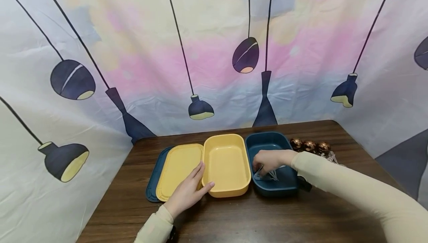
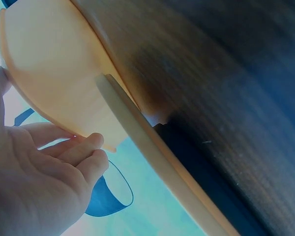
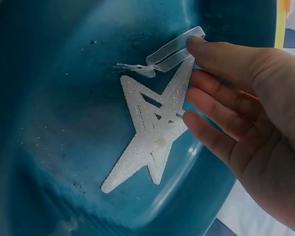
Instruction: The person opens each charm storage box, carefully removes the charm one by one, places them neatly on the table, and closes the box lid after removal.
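A yellow box (image 1: 226, 161) stands in the middle of the table with nothing inside it. My left hand (image 1: 189, 193) rests against its near left corner, thumb at the rim and fingers stretched along the side; the left wrist view shows fingertips at the wall. To the right, my right hand (image 1: 271, 161) reaches down into a dark blue box (image 1: 284, 183). There it pinches a glittery white star ornament (image 3: 160, 130) near one point, with the thumb over its clear ribbon loop (image 3: 174, 51). The star lies close over the box's floor.
Left of the yellow box, a yellow lid (image 1: 180, 163) lies over a blue lid (image 1: 152, 183). Several shiny brown balls (image 1: 309, 146) sit behind my right forearm, with clear wrapping (image 1: 331, 157) beside them. A printed cloth (image 1: 220, 79) hangs behind the table.
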`<state>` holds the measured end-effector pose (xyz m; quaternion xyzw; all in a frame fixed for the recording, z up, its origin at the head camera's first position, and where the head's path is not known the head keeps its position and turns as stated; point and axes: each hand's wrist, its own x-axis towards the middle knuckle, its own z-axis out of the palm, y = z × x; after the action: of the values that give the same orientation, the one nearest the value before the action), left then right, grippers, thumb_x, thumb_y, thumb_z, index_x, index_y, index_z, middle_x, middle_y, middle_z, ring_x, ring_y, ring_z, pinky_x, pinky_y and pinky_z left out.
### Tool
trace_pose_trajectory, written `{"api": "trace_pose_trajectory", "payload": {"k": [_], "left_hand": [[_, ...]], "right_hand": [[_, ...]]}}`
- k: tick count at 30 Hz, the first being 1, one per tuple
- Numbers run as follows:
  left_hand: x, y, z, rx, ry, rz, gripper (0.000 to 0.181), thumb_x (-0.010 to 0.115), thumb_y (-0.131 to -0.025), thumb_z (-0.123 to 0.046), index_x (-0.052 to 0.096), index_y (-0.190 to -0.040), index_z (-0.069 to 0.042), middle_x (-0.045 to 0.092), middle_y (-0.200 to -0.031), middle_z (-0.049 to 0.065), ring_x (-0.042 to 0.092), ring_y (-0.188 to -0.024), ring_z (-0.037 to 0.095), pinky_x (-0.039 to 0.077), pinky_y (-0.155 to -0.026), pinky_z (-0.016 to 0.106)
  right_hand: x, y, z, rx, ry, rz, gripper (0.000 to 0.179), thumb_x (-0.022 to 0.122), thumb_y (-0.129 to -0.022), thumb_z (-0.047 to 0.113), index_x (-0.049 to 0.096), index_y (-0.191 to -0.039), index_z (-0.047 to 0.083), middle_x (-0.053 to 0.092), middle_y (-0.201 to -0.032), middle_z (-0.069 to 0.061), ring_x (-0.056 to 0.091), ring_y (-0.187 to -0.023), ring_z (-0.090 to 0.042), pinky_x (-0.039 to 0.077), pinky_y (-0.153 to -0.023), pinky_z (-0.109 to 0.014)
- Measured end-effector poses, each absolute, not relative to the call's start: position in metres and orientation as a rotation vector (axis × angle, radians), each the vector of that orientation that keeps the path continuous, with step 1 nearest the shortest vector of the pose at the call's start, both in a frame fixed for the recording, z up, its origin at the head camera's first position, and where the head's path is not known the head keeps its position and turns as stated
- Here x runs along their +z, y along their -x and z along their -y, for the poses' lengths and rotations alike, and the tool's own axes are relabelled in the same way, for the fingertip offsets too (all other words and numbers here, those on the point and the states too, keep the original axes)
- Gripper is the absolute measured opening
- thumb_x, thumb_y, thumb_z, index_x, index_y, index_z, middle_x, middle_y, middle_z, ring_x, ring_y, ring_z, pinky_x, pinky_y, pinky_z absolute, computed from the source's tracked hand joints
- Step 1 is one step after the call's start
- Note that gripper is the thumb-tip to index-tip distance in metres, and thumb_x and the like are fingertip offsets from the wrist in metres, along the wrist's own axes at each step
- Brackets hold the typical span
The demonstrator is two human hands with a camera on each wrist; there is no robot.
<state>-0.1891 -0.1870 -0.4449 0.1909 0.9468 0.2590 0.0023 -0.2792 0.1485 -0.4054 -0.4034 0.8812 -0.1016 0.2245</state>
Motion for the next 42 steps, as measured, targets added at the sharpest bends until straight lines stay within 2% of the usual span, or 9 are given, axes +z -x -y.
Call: {"api": "trace_pose_trajectory", "payload": {"k": [10,16,22,29,42], "left_hand": [[-0.445,0.190,0.187,0.805,-0.592,-2.977,0.094,0.049,-0.093,-0.073,0.028,-0.160,-0.009,0.023,-0.165,0.008,0.032,-0.147,0.029,0.037,-0.112,0.052],[-0.446,0.190,0.187,0.803,-0.592,-2.979,0.094,0.048,-0.094,-0.073,0.028,-0.159,-0.009,0.023,-0.165,0.008,0.032,-0.147,0.028,0.037,-0.112,0.052],[-0.446,0.189,0.187,0.802,-0.590,-2.977,0.095,0.047,-0.093,-0.074,0.028,-0.159,-0.009,0.023,-0.166,0.007,0.031,-0.148,0.027,0.037,-0.113,0.051],[-0.446,0.189,0.187,0.805,-0.588,-2.977,0.094,0.049,-0.094,-0.073,0.029,-0.159,-0.008,0.023,-0.166,0.007,0.031,-0.148,0.027,0.037,-0.113,0.051],[-0.445,0.188,0.186,0.807,-0.589,-2.972,0.093,0.049,-0.094,-0.072,0.029,-0.159,-0.008,0.023,-0.166,0.007,0.031,-0.148,0.028,0.037,-0.113,0.051]], "right_hand": [[-0.408,0.279,-0.143,-0.232,1.092,-2.438,0.014,0.079,-0.087,0.010,0.072,-0.095,0.018,0.066,-0.093,0.008,0.061,-0.082,-0.004,0.053,-0.075,-0.025],[-0.414,0.283,-0.146,-0.273,1.123,-2.418,0.018,0.075,-0.088,0.003,0.071,-0.085,0.020,0.065,-0.083,0.008,0.059,-0.071,-0.005,0.053,-0.067,-0.026],[-0.426,0.293,-0.154,-0.276,1.240,-2.400,0.016,0.070,-0.091,0.001,0.071,-0.090,0.017,0.065,-0.084,0.007,0.060,-0.071,-0.007,0.053,-0.064,-0.030],[-0.411,0.280,-0.147,-0.222,1.101,-2.470,0.013,0.070,-0.095,0.007,0.072,-0.096,0.019,0.064,-0.088,0.010,0.059,-0.075,-0.004,0.053,-0.070,-0.025],[-0.403,0.283,-0.155,-0.300,1.065,-2.486,0.003,0.068,-0.095,0.010,0.070,-0.097,0.012,0.062,-0.082,0.012,0.057,-0.070,-0.004,0.051,-0.066,-0.024]]}}
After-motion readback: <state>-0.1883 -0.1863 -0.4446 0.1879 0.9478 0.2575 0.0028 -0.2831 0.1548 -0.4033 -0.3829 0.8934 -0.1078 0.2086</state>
